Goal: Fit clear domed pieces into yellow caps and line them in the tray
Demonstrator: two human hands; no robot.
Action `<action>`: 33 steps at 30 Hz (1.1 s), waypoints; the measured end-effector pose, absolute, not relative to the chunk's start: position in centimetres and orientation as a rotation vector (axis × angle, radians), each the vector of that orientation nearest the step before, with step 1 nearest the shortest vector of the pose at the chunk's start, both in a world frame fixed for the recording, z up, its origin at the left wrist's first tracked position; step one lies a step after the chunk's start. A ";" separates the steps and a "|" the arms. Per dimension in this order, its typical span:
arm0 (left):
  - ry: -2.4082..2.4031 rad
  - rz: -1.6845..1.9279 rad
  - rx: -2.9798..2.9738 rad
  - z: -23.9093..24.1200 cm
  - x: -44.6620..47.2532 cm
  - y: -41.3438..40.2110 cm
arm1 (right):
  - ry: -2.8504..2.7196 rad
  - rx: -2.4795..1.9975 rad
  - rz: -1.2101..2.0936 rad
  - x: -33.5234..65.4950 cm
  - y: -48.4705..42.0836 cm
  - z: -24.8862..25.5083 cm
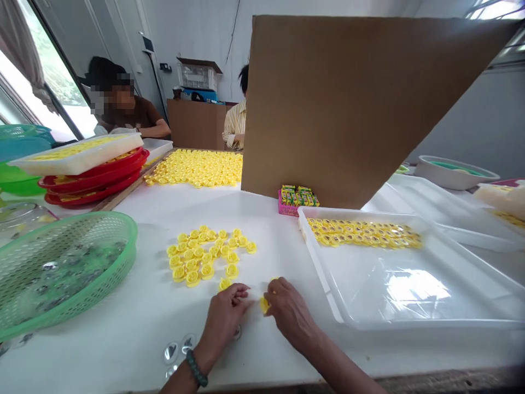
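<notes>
My right hand [290, 311] pinches a yellow rose-shaped piece [264, 305], which shows below its fingertips. My left hand [225, 313], with a dark bead bracelet [196, 369] on the wrist, is closed with thumb and fingers together. Whatever it grips is too small or clear to make out. Just beyond my hands lies a loose group of yellow rose-shaped pieces [198, 251] on the white table [262, 350]. Beside my left wrist sit several clear, shiny discs [171, 353]. To the right, a white tray [324, 273] holds rows of yellow pieces with shiny centres [365, 233].
At left stands a green mesh basket [123, 262] with shiny discs inside. Behind it are stacked red trays [98, 189]. A large cardboard sheet [348, 104] rises behind a pink basket [287, 209] of small packets. Many yellow pieces [200, 167] cover the back; two people sit beyond.
</notes>
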State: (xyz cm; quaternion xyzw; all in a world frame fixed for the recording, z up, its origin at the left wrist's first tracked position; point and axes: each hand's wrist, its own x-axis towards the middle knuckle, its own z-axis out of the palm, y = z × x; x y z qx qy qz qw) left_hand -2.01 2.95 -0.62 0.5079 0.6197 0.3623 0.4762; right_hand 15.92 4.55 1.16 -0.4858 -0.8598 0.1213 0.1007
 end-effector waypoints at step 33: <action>1.208 1.109 0.957 0.2 -4.6 -1.4 | -1.127 -1.064 1.701 9.8 1.0 0.1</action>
